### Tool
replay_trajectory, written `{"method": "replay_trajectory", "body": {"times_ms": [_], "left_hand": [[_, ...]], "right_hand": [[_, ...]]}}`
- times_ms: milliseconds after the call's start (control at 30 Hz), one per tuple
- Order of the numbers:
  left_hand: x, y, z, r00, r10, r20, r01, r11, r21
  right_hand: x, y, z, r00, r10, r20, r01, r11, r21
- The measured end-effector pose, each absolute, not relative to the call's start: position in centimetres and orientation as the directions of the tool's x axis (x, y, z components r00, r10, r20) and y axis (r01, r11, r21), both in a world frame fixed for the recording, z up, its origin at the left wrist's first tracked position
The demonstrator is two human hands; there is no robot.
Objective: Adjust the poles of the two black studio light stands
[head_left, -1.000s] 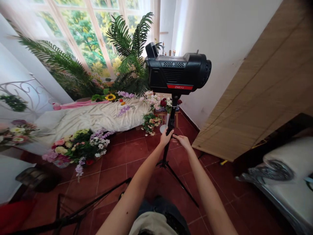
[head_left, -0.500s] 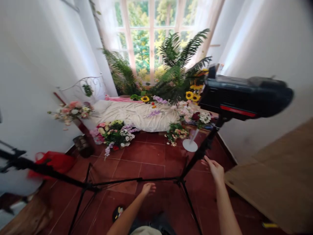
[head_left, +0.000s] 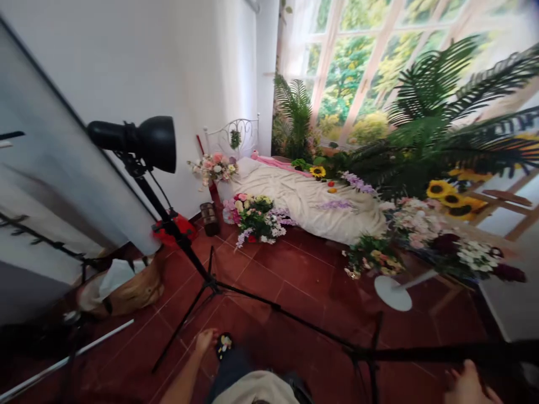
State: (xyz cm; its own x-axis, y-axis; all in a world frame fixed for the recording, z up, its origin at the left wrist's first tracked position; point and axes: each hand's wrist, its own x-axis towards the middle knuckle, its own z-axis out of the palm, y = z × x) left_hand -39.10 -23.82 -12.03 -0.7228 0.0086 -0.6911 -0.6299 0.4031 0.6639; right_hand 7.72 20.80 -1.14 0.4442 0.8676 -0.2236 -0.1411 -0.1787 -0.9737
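Note:
My left hand (head_left: pixel 206 340) hangs low over the tiled floor, near my dark patterned shoe (head_left: pixel 224 343). Its fingers are loosely bent and nothing shows in them. At the lower right, my right hand (head_left: pixel 469 386) is blurred and partly cut off by the frame edge. Its fingers look apart, just below the dark pole of a light stand (head_left: pixel 446 353); whether they touch it I cannot tell. To the left stands a second light stand (head_left: pixel 185 244), carrying a black studio lamp (head_left: pixel 143 143) with a round reflector. The legs of the two stands nearly meet on the floor.
A bed with a cream cover (head_left: pixel 290 193) lies below a window backdrop (head_left: pixel 357 78). Around it are flower bunches (head_left: pixel 261 216), palm leaves (head_left: pixel 433 106), sunflowers (head_left: pixel 450 196) and a white round-based stand (head_left: pixel 392 293). A brown bag (head_left: pixel 135 289) and a white rod (head_left: pixel 96 340) lie at left.
My view has swung left, bringing the left lamp and bag into sight. The right stand's lamp has left the frame, and its pole now lies lower right. My right hand sits lower in view.

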Motion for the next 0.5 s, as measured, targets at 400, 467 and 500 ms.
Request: {"method": "replay_trajectory", "body": {"times_ms": [400, 467, 500], "left_hand": [[-69.8, -25.8, 0.3, -0.921, -0.102, 0.377, 0.337, 0.277, 0.9], [-71.7, -24.8, 2.1, -0.941, 0.023, 0.336, 0.335, 0.172, 0.926], [-72.2, -24.1, 2.6, -0.955, 0.071, 0.287, 0.294, 0.119, 0.949]], "right_hand": [[-39.9, 6.8, -4.0, -0.534, 0.824, -0.189, 0.139, -0.135, -0.981], [-47.4, 2.8, -2.7, -0.721, 0.674, -0.164, 0.172, -0.055, -0.983], [-50.9, 0.9, -2.0, -0.795, 0.584, -0.164, 0.209, 0.011, -0.978]]}}
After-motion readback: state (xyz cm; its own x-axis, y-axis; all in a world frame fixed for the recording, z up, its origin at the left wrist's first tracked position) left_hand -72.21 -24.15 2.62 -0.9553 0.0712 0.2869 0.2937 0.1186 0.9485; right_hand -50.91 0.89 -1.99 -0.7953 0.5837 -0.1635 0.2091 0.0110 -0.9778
